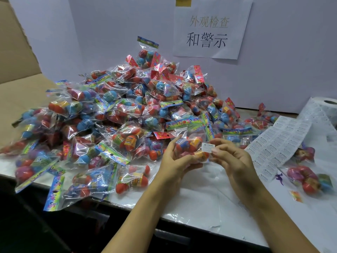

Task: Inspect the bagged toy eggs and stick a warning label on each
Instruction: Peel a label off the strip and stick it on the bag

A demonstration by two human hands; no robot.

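My left hand [173, 161] grips a clear bag of red and orange toy eggs [189, 147] just above the table's front. My right hand [229, 157] pinches a small white warning label [207, 147] and holds it against the right side of that bag. A big heap of bagged toy eggs [118, 114] fills the table's left and middle. A strip of warning labels [280, 143] runs from a white roll [326, 106] at the far right.
Several bagged eggs [308, 178] lie apart at the right, next to the label strip. A paper sign with printed characters [209, 30] hangs on the white back wall. Brown cardboard [16, 57] stands at the left. The table's front edge [182, 221] drops to dark space.
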